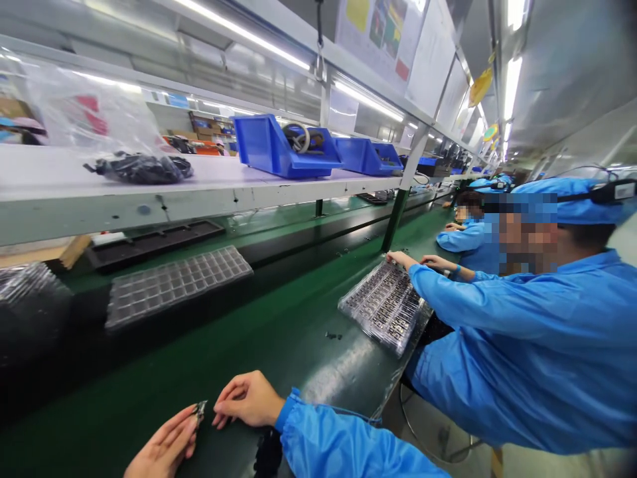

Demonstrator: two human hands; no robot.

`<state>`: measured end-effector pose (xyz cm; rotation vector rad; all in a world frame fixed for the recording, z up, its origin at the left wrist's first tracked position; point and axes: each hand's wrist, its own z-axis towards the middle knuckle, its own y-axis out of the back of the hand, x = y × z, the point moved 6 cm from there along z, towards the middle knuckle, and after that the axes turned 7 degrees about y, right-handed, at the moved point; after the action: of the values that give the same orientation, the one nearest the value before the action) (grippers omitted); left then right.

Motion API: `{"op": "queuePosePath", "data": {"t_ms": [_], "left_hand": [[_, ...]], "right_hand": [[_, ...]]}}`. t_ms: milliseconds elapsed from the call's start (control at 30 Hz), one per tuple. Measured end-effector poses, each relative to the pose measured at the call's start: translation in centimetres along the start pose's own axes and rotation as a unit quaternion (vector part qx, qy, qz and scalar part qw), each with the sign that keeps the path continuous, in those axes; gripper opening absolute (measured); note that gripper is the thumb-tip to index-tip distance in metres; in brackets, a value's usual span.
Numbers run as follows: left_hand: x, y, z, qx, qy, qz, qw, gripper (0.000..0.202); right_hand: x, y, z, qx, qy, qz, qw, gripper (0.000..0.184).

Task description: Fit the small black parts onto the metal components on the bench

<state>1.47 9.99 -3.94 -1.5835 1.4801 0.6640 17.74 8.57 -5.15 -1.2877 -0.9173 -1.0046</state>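
My left hand (164, 446), low in the view, pinches a small dark electronic part with shiny metal bits (200, 408) between thumb and fingertips. Just right of that part is my right hand (251, 399), a small gap away from it. The right fingers are curled together toward the thumb, and I cannot make out whether something tiny sits between them. Below my right wrist lies a black clump of parts (267, 453), partly hidden by the blue sleeve. Both hands are over the green bench surface (223, 345).
Further along the bench, a co-worker in blue (497, 332) handles a clear tray full of small parts (383, 302). Loose black pieces (333, 336) lie nearby. A clear compartment tray (179, 282) sits on the dark strip. Blue bins (286, 149) and bagged black parts (142, 167) stand on the shelf.
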Motion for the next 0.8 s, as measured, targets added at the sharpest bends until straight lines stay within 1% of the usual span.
{"op": "queuePosePath", "data": {"t_ms": [67,167,333,500,633,800], "left_hand": [[0.0,-0.3,-0.2,0.008,-0.003,0.015,1.0,0.061],[0.2,-0.6,-0.3,0.016,0.001,0.019,1.0,0.066],[0.5,-0.6,0.1,0.019,-0.005,0.012,1.0,0.069],[0.8,-0.9,0.4,0.048,-0.01,0.021,0.999,0.071],[0.9,-1.3,0.3,0.062,-0.012,0.023,0.998,0.07],[0.4,-1.4,-0.3,0.056,-0.022,0.025,0.998,0.066]], "right_hand": [[-0.3,-0.8,0.0,0.006,-0.005,0.003,1.0,0.065],[-0.6,-1.1,0.0,0.0,-0.011,0.0,1.0,0.067],[-0.5,-0.4,-0.3,-0.019,-0.01,-0.023,1.0,0.069],[-0.4,0.2,-0.5,-0.046,-0.01,-0.046,0.998,0.076],[-0.4,0.5,-0.5,-0.049,-0.005,-0.053,0.997,0.075],[-0.5,0.8,-0.5,-0.038,-0.001,-0.046,0.998,0.075]]}}
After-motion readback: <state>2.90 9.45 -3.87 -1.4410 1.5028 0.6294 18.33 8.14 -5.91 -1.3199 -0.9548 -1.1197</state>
